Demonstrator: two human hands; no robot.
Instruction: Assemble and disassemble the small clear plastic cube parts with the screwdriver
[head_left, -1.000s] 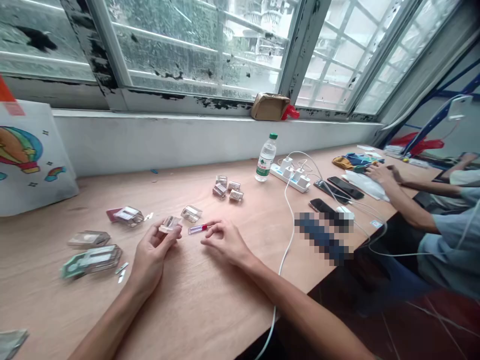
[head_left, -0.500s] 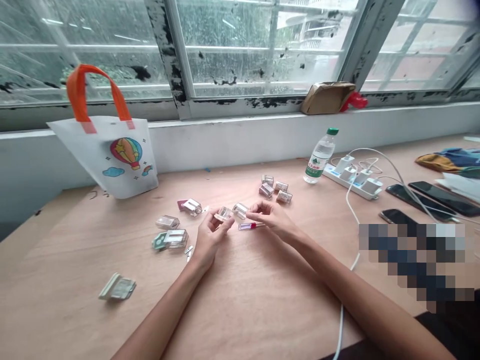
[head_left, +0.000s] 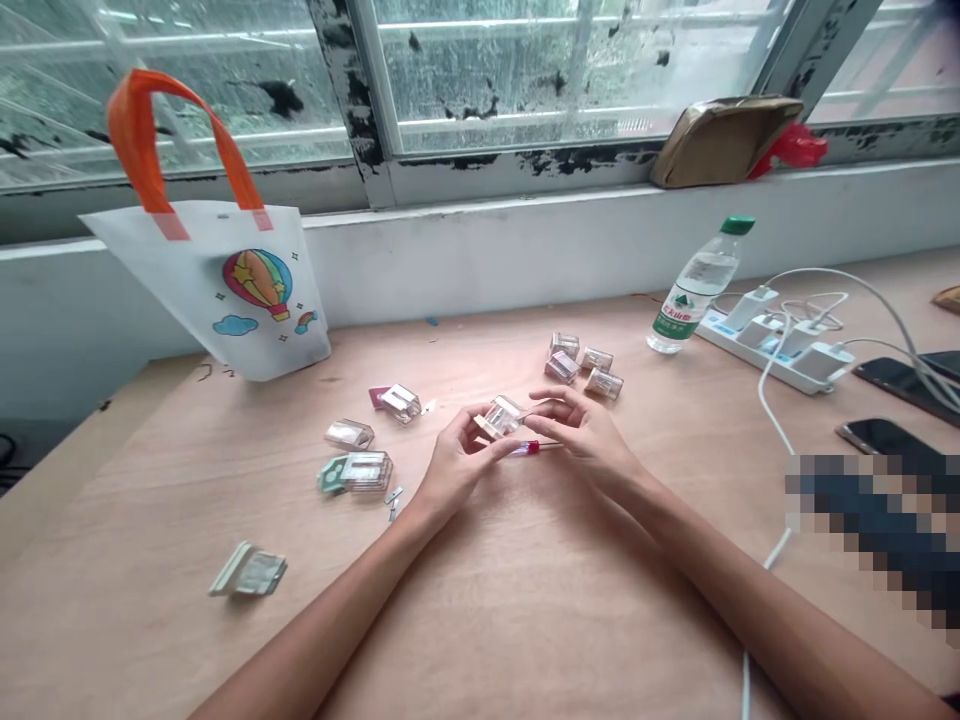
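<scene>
Between finger and thumb my left hand [head_left: 459, 455] holds a small clear plastic pencil sharpener [head_left: 501, 414]. My right hand [head_left: 589, 430] has its fingertips pinched at the right end of that sharpener, and they partly hide it. Just below my hands lies a small screwdriver [head_left: 529, 448] with a red and clear handle. Left of my left hand are a sharpener with a pink part [head_left: 400, 402], a clear case [head_left: 349, 433] and a sharpener with a green part [head_left: 364, 470]. Small metal blades [head_left: 394, 497] lie near my left wrist.
Several sharpeners [head_left: 583, 366] are grouped beyond my right hand. A greenish part [head_left: 251, 572] lies front left. A white bag [head_left: 262, 225] stands back left. A water bottle [head_left: 691, 290], a power strip [head_left: 780, 355] with cables and phones [head_left: 885, 440] are on the right.
The two clear pieces, held apart one in each hand, are now together at my left hand. Both hands have come closer together. The view has shifted, so things sit elsewhere in the picture.
</scene>
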